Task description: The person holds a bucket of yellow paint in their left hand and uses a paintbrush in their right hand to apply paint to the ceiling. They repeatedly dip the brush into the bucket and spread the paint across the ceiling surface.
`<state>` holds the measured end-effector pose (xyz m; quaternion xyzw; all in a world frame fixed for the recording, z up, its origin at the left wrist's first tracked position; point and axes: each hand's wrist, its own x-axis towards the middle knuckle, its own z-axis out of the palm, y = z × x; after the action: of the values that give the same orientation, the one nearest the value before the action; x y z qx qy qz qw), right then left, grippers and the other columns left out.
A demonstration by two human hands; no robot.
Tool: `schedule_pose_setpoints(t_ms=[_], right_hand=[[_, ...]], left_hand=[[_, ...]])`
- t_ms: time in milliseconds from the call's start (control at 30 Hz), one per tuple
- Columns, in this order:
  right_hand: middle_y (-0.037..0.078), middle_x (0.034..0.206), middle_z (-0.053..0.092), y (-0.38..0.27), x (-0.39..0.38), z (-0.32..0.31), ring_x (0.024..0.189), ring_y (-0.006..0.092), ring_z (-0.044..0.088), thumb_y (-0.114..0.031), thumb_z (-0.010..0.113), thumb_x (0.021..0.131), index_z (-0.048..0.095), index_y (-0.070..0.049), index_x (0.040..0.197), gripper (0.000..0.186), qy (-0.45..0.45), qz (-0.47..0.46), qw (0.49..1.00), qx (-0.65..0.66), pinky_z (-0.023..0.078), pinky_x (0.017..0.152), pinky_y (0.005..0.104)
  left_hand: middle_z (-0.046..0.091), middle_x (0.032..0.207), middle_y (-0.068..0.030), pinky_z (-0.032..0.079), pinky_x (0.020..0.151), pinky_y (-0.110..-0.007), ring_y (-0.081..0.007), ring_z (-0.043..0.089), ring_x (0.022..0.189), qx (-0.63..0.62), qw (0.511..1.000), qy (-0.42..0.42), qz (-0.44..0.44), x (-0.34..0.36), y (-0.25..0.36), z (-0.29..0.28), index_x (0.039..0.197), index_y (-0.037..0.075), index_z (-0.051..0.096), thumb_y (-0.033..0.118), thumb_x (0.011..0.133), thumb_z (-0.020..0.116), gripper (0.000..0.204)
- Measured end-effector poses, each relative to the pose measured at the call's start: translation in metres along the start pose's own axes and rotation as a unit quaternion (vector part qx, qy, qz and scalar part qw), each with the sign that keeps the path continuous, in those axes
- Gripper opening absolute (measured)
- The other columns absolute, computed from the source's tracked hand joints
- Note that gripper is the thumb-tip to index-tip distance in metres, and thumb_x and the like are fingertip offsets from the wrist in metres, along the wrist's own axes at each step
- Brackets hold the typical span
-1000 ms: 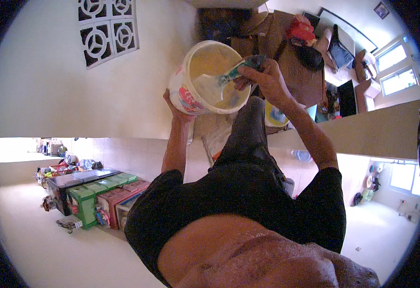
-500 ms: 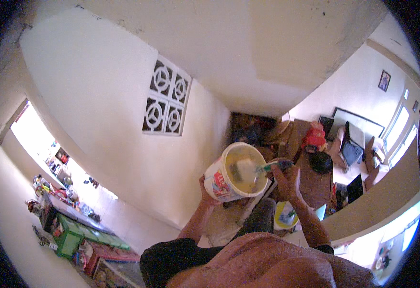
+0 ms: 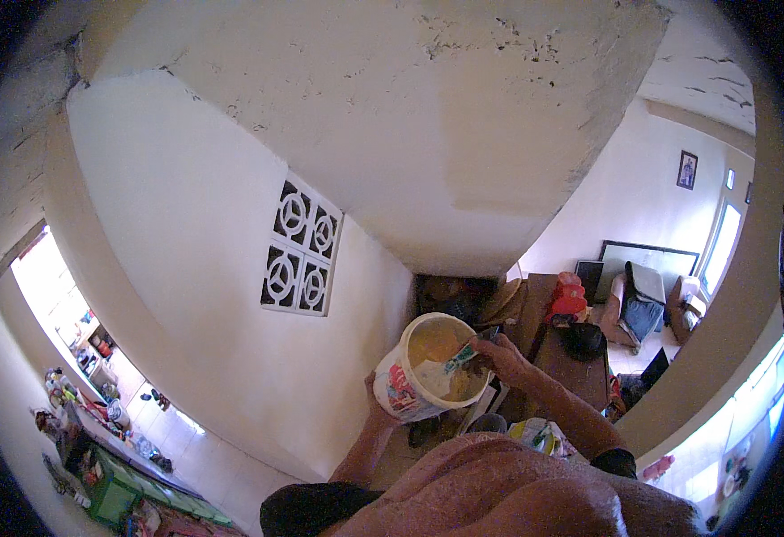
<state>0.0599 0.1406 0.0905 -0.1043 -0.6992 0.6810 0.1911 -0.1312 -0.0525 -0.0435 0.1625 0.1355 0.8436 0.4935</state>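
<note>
A white plastic bucket with a coloured print on its side is held up in front of me, tilted so that its mouth faces me. Pale cream stuff coats the inside. My left hand supports it from the left and below, its fingers mostly hidden behind the wall. Over the bucket's right rim reaches my right hand, closed around a teal-handled brush. The brush's working end dips into the bucket and is hard to make out against the pale contents.
Ahead, a sloping ceiling with flaking patches meets a pale wall with a white vent block. A brown table bears a red object and a dark rounded one. A white-and-yellow container stands below my right arm; green crates lie lower left.
The view has tipped upward, so more ceiling shows and the bucket appears lower. My right hand has moved left over the bucket's mouth, carrying the brush farther inside.
</note>
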Motion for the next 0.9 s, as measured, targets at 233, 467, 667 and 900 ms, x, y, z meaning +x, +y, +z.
schedule_pose_setpoints(t_ms=[233, 467, 667, 900], right_hand=[[0.010, 0.096, 0.069, -0.086, -0.030, 0.021, 0.082, 0.0150, 0.066, -0.011, 0.076, 0.080, 0.066, 0.000, 0.108, 0.032, 0.001, -0.098, 0.955, -0.281, 0.054, 0.073, 0.0303], [0.009, 0.088, 0.071, -0.087, -0.034, 0.028, 0.071, 0.0164, 0.065, -0.015, 0.078, 0.075, 0.069, -0.008, 0.107, 0.034, 0.132, -0.314, 0.874, -0.346, 0.054, 0.065, 0.0301], [0.006, 0.090, 0.070, -0.190, 0.000, 0.052, 0.069, 0.0105, 0.062, -0.013, 0.074, 0.081, 0.067, -0.003, 0.110, 0.032, 0.246, -0.366, 0.872, -0.214, 0.051, 0.062, 0.0269], [0.008, 0.088, 0.071, -0.362, 0.121, 0.145, 0.079, 0.0109, 0.067, -0.010, 0.070, 0.085, 0.067, -0.002, 0.110, 0.026, 0.171, -0.640, 0.729, -0.173, 0.055, 0.069, 0.0262]], left_hand=[[0.047, 0.139, -0.0136, 0.038, 0.102, -0.057, -0.0364, 0.045, 0.126, -0.035, 0.998, -0.031, -0.044, -0.011, -0.001, 0.005, 0.143, 0.012, 0.038, 0.071, 0.081, 0.036, 0.085], [0.048, 0.138, -0.0131, 0.039, 0.099, -0.057, -0.0357, 0.046, 0.124, -0.026, 1.000, -0.005, -0.006, -0.010, 0.004, 0.005, 0.142, 0.013, 0.038, 0.072, 0.081, 0.035, 0.086], [0.048, 0.137, -0.0126, 0.040, 0.095, -0.055, -0.0346, 0.047, 0.120, -0.033, 0.999, 0.007, 0.019, -0.005, 0.010, 0.001, 0.142, 0.013, 0.038, 0.072, 0.080, 0.036, 0.085], [0.049, 0.135, -0.0121, 0.041, 0.091, -0.053, -0.0334, 0.048, 0.117, -0.036, 0.998, 0.024, 0.049, -0.023, 0.023, -0.005, 0.141, 0.013, 0.039, 0.072, 0.080, 0.037, 0.085]])
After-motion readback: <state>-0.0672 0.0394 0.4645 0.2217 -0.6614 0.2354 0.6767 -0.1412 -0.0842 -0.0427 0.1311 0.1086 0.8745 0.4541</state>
